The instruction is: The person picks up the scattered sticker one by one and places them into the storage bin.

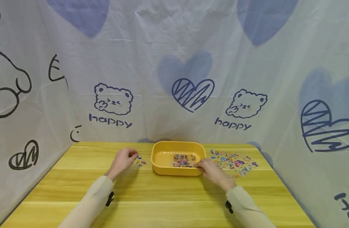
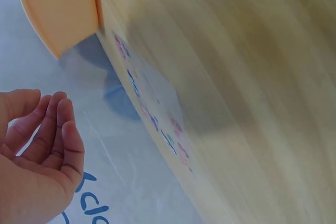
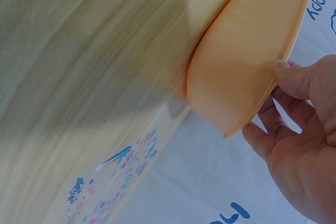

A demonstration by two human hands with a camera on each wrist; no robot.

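A yellow plastic tub (image 1: 168, 171) stands on the table, with many small colourful printed shapes (image 1: 183, 160) at the right of its floor. My right hand (image 1: 213, 170) grips the rim near the front right corner, thumb on the near side and fingers curled past the edge in the right wrist view. Left of the tub, my left hand (image 1: 124, 160) hovers by a small clear sheet (image 2: 160, 95) with a few colourful printed shapes. Its fingers hang loosely curled, thumb close to the fingertips, with nothing visible between them in the left wrist view.
Right of the tub lies a wider patch of colourful printed shapes (image 1: 231, 160), on a clear sheet in the right wrist view. The wooden table (image 1: 163, 202) ends at white cloth walls (image 1: 151, 72) printed with hearts and bears, behind and on both sides.
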